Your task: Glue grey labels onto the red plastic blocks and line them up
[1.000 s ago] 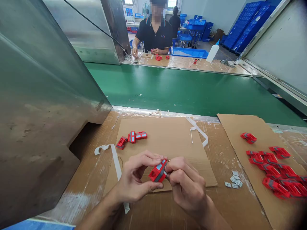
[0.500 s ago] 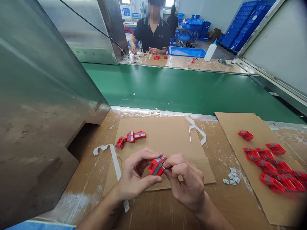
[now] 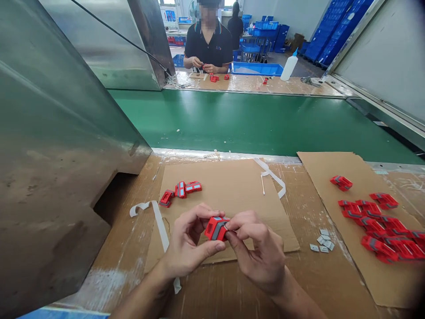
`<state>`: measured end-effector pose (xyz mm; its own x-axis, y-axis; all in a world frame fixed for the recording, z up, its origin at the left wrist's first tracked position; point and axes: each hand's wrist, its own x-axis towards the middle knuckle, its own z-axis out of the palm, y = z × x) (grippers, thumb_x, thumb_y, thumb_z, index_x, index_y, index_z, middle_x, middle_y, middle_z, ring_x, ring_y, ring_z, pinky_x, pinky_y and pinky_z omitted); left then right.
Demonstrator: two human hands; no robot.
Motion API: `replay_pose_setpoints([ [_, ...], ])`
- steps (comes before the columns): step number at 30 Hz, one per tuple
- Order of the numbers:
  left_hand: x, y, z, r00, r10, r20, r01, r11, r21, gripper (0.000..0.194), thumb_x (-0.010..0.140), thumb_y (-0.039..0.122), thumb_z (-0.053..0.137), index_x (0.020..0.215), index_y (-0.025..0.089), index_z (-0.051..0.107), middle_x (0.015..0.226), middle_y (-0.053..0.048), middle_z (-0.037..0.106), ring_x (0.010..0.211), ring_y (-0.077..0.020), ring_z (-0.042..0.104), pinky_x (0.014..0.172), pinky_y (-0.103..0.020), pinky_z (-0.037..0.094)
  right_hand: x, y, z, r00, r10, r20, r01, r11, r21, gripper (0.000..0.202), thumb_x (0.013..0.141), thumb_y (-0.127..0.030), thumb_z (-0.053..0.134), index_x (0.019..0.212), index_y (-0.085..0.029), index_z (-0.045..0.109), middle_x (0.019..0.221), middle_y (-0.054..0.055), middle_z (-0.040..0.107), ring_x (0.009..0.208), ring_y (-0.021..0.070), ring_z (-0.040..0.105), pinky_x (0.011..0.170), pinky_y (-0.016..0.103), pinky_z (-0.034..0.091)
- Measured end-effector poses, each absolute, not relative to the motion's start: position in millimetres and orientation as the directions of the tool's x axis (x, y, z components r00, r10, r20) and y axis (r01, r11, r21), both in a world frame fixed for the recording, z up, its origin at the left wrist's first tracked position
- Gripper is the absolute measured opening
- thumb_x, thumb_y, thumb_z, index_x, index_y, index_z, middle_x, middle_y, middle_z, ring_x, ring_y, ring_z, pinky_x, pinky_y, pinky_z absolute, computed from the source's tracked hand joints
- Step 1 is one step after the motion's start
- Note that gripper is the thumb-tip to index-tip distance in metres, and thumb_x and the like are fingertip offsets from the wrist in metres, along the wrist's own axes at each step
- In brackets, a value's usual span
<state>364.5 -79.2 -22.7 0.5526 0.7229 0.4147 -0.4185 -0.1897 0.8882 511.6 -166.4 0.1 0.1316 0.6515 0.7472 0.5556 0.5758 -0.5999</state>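
Note:
Between my two hands is a small red plastic piece (image 3: 215, 229) with a grey band and a pale panel on top, perhaps a toy vehicle body. My left hand (image 3: 189, 241) grips it from the left, fingers behind and thumb along its front lower edge. The fingers of my right hand (image 3: 257, 250) are closed in a pinch at its right end; whether a smaller part sits between those fingertips is hidden. Below the hands lies a cardboard sheet (image 3: 229, 186). Similar red pieces (image 3: 180, 189), some with pale blue panels, lie beyond my left hand.
On the right, a second cardboard sheet (image 3: 332, 177) bears several red pieces (image 3: 395, 226). Small grey-white squares (image 3: 323, 239) lie beside it. A cotton swab (image 3: 263, 184) and white tape strips (image 3: 160, 226) are nearby. Metal housing (image 3: 66, 177) stands left; a green belt (image 3: 232, 119) separates me from another person (image 3: 208, 46).
The red piece has tilted slightly in my hands, showing more of its front, while my right fingers stay at its right end. Across the belt, the other person's hands have come together.

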Motion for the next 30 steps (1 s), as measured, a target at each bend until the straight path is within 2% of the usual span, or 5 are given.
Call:
replay_pose_setpoints([
  [8, 367.2, -81.2, -24.8, 0.551, 0.739, 0.389, -0.445, -0.134, 0.885, 0.034, 0.078, 0.028, 0.086, 0.108, 0.02, 0.071, 0.098, -0.007, 0.07, 0.089, -0.0162, 0.07, 0.079, -0.024, 0.059, 513.1, -165.0, -1.0, 0.139, 0.653, 0.744, 0.551, 0.574, -0.606, 0.027, 0.088, 0.005, 0.059, 0.094, -0.021, 0.056, 0.087, 0.004, 0.069, 0.082, 0.0163, 0.067, 0.072, 0.031, 0.061],
  [14, 366.7, -84.4, -28.6, 0.589, 0.727, 0.354, -0.583, 0.078, 0.809, 0.027, 0.09, 0.033, 0.072, 0.109, 0.024, 0.056, 0.13, -0.011, 0.063, 0.103, -0.0213, 0.071, 0.085, -0.033, 0.06, 517.7, -161.3, -0.4, 0.096, 0.672, 0.734, 0.624, 0.533, -0.571, 0.038, 0.094, -0.028, 0.071, 0.127, -0.017, 0.058, 0.117, 0.014, 0.066, 0.115, 0.0264, 0.062, 0.095, 0.045, 0.058],
  [21, 361.6, -82.4, -24.3, 0.681, 0.661, 0.315, -0.488, 0.089, 0.868, 0.016, 0.092, 0.028, 0.069, 0.094, 0.02, 0.055, 0.129, -0.009, 0.063, 0.094, -0.016, 0.068, 0.077, -0.024, 0.056, 525.8, -160.8, 0.5, 0.026, 0.706, 0.708, 0.658, 0.521, -0.543, 0.032, 0.091, -0.011, 0.07, 0.122, -0.016, 0.062, 0.114, 0.012, 0.068, 0.116, 0.0249, 0.061, 0.101, 0.046, 0.055],
  [24, 360.4, -78.2, -23.1, 0.656, 0.677, 0.334, -0.463, 0.012, 0.886, 0.01, 0.094, 0.025, 0.067, 0.09, 0.018, 0.059, 0.119, -0.008, 0.065, 0.096, -0.015, 0.068, 0.082, -0.023, 0.056, 529.7, -161.0, 0.9, -0.041, 0.719, 0.694, 0.666, 0.537, -0.517, 0.027, 0.091, -0.01, 0.07, 0.117, -0.014, 0.065, 0.115, 0.013, 0.069, 0.117, 0.0251, 0.06, 0.102, 0.045, 0.055],
  [30, 363.3, -75.0, -23.6, 0.576, 0.708, 0.409, -0.41, -0.183, 0.894, 0.011, 0.093, 0.007, 0.063, 0.09, 0.016, 0.068, 0.093, -0.006, 0.072, 0.077, -0.0101, 0.068, 0.067, -0.017, 0.056, 526.7, -162.8, 2.1, -0.081, 0.705, 0.705, 0.612, 0.593, -0.523, 0.027, 0.089, -0.001, 0.067, 0.113, -0.014, 0.066, 0.112, 0.011, 0.07, 0.11, 0.022, 0.065, 0.095, 0.038, 0.059],
])
